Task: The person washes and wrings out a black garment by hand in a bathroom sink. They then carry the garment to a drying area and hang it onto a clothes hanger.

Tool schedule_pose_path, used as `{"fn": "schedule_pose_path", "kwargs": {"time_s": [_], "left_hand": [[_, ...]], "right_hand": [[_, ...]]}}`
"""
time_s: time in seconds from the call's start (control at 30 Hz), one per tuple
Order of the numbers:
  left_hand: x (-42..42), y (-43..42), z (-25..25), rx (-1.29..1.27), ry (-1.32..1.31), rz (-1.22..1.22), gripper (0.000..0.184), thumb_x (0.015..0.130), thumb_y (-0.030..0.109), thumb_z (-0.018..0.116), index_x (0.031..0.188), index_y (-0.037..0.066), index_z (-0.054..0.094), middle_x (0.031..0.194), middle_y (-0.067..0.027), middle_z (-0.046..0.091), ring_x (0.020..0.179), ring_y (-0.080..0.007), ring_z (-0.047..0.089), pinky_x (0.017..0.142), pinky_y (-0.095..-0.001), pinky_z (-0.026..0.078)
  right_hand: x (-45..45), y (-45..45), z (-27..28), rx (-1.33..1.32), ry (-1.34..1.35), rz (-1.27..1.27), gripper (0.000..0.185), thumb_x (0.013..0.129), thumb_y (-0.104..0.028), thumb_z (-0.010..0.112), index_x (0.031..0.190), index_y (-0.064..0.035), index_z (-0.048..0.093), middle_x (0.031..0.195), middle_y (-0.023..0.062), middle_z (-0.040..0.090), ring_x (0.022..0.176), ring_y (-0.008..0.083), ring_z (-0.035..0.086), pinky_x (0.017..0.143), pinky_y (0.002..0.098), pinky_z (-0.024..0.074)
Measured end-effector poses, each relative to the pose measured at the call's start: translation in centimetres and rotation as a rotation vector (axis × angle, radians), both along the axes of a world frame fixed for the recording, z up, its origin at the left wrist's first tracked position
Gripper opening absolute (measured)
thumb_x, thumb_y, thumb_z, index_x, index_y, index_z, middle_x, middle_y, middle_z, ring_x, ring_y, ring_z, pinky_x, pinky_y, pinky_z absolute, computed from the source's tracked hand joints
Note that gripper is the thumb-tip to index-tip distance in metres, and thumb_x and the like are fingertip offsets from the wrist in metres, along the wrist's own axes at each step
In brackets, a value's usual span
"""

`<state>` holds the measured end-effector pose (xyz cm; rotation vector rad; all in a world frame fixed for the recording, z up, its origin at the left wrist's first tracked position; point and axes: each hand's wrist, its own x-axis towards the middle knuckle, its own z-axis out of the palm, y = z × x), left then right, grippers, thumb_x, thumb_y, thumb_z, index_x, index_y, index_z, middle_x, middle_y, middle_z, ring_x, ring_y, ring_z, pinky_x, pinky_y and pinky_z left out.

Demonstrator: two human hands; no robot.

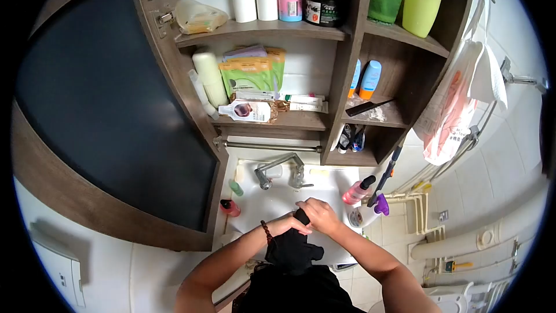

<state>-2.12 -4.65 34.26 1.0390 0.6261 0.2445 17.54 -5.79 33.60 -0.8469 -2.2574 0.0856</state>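
Note:
Over the white sink [260, 208], a bunched black cloth [294, 250] hangs from both of my hands. My left hand [289, 224] is closed round its upper part, with a dark beaded bracelet [266, 232] on the wrist. Beside it, my right hand [320, 215] grips the cloth's top end, its fingers curled and partly hidden. The cloth's lower folds hang close to my black clothing. Beyond the hands stands the metal faucet [296, 174], whose spout bends to the left.
Pink bottles [230, 208] stand at the sink's left and right sides. A wooden cabinet [272, 30] with toiletries is above, its dark-panelled door [110, 98] swung out at left. A plastic bag [449, 110] hangs at right. A dark handle with a purple end [381, 204] leans nearby.

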Motion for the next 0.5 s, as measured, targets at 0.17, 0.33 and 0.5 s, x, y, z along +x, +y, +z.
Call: {"fn": "schedule_pose_path", "kwargs": {"time_s": [0.17, 0.33, 0.5], "left_hand": [[-0.1, 0.9, -1.4, 0.263, 0.253, 0.023, 0.014, 0.079, 0.012, 0.073, 0.085, 0.001, 0.068, 0.082, -0.0093, 0.07, 0.077, -0.0198, 0.068, 0.072, -0.0331, 0.052], [1.0, 2.0, 1.4, 1.025, 0.861, -0.156, 0.031, 0.073, 0.015, 0.069, 0.102, 0.005, 0.068, 0.092, -0.0229, 0.071, 0.091, -0.042, 0.07, 0.079, -0.0509, 0.055], [0.3, 5.3, 0.9, 1.685, 0.759, -0.316, 0.03, 0.076, 0.014, 0.066, 0.105, 0.007, 0.061, 0.087, -0.0156, 0.072, 0.078, -0.0349, 0.073, 0.063, -0.0476, 0.057]], "right_hand": [[-0.5, 0.5, -1.3, -0.292, -0.205, -0.131, 0.037, 0.072, -0.017, 0.074, 0.102, -0.0033, 0.059, 0.085, 0.0159, 0.064, 0.073, 0.0383, 0.067, 0.063, 0.0466, 0.0546], [-0.8, 0.9, -1.1, -0.588, -0.213, -0.201, 0.029, 0.069, -0.003, 0.068, 0.097, 0.0016, 0.061, 0.077, 0.0244, 0.067, 0.075, 0.0442, 0.066, 0.066, 0.0485, 0.0542], [-1.2, 1.4, -0.6, -1.328, 0.324, -0.176, 0.009, 0.074, -0.001, 0.068, 0.076, 0.0023, 0.06, 0.065, 0.0105, 0.062, 0.047, 0.0224, 0.058, 0.044, 0.0358, 0.0439]]}}
